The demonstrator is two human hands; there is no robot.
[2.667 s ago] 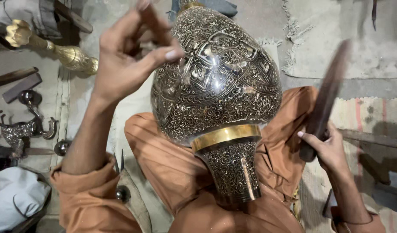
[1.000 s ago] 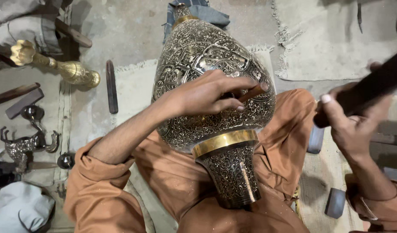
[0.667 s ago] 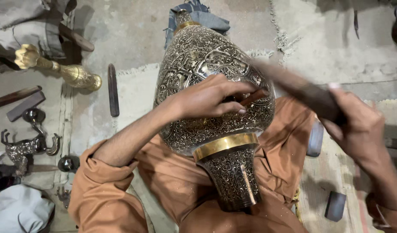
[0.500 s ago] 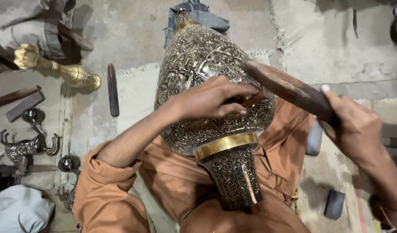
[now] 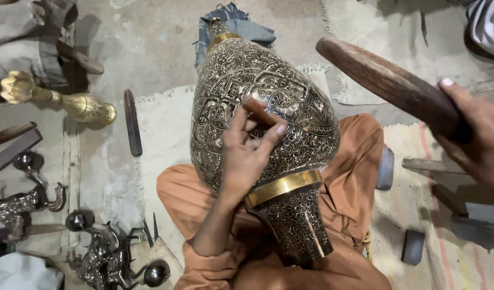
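Observation:
A large engraved metal vase (image 5: 290, 91) with a brass band (image 5: 283, 187) lies across my lap, its neck pointing away from me. My left hand (image 5: 248, 156) rests on the vase's belly and pinches a small chisel (image 5: 257, 111) whose tip touches the surface. My right hand (image 5: 475, 140) grips a thick wooden mallet (image 5: 389, 80), raised above and to the right of the vase, clear of the chisel. My orange trousers (image 5: 359, 177) show under the vase.
A brass stand (image 5: 70, 102) and a dark rod (image 5: 132, 122) lie on the concrete floor at left. Small metal animal figures (image 5: 96, 252) crowd the lower left. A blue cloth (image 5: 241, 27) lies beyond the vase neck. Blocks (image 5: 413, 246) rest on the mat at right.
The mallet has lifted up and away from the chisel after coming down close to it. My left hand has shifted lower on the vase, fingers now upright around the chisel.

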